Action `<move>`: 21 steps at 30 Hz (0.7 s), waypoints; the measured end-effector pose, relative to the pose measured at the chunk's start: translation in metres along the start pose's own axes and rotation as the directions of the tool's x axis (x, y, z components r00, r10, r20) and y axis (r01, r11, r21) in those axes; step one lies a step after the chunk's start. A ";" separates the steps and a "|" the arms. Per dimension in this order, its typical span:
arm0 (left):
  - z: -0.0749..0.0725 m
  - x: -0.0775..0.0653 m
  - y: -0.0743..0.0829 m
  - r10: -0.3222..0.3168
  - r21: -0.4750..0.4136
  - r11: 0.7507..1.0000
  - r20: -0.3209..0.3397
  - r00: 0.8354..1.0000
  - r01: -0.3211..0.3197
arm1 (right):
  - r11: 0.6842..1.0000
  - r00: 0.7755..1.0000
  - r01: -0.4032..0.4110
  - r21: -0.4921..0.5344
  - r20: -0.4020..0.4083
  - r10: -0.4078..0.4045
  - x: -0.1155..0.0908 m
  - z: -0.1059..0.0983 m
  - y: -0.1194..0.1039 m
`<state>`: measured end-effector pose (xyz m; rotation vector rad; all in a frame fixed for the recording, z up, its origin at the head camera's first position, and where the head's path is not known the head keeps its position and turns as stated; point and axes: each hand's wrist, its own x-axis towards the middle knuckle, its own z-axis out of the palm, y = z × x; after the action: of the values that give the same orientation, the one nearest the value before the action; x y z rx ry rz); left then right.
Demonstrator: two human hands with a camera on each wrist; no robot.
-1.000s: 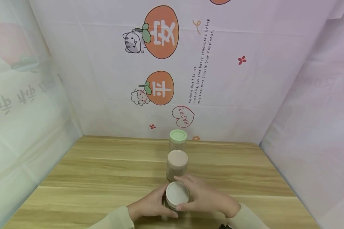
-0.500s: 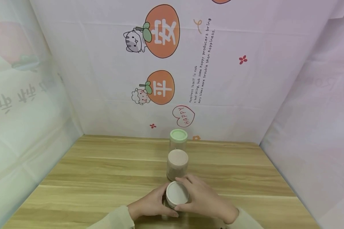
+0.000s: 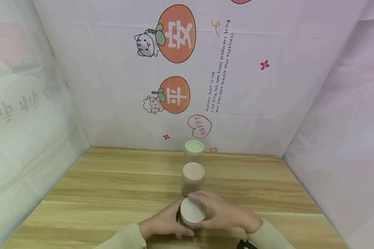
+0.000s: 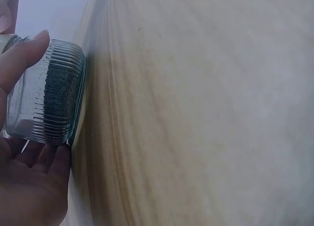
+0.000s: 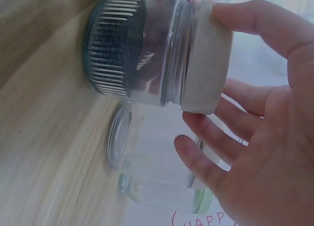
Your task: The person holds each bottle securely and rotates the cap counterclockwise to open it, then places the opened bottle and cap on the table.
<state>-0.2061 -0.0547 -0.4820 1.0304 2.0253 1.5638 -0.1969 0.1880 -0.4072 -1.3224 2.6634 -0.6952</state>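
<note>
A ribbed glass jar [image 5: 157, 54] with dark contents in its lower part stands on the table at the near middle. Its off-white lid [image 3: 193, 209] sits on top, and in the right wrist view a band of the glass neck shows below the rim. My left hand [image 3: 166, 221] grips the jar's glass body, thumb on the near side and fingers on the far side, as the left wrist view [image 4: 34, 182] also shows. Around the lid's edge, my right hand [image 3: 225, 212] holds with thumb and fingertips.
Directly behind stands a second clear jar with a beige lid [image 3: 193, 171]. Farther back, by the printed cloth wall [image 3: 237, 86], is a third jar with a green lid [image 3: 194, 147]. Cloth also hangs at both sides of the wooden table [image 3: 112, 186].
My right hand has turned a little on the lid, one way and then back, with its wrist shifting slightly. The left hand and the jar have stayed in place.
</note>
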 end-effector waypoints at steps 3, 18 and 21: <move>0.000 0.000 0.000 0.011 0.003 1.000 0.001 1.000 -0.011 | 0.999 0.999 0.037 0.018 0.023 -0.038 0.000 -0.003 0.002; 0.000 0.000 -0.001 0.012 -0.015 1.000 0.006 1.000 -0.012 | 0.997 0.999 0.023 -0.072 -0.042 -0.026 0.006 0.000 -0.006; 0.000 0.000 -0.002 0.017 -0.019 1.000 0.012 1.000 -0.017 | 0.991 0.998 0.013 -0.134 -0.065 -0.021 0.010 0.001 -0.010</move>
<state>-0.2067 -0.0551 -0.4840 1.0500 1.9951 1.5782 -0.1957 0.1747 -0.4024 -1.3783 2.7994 -0.5812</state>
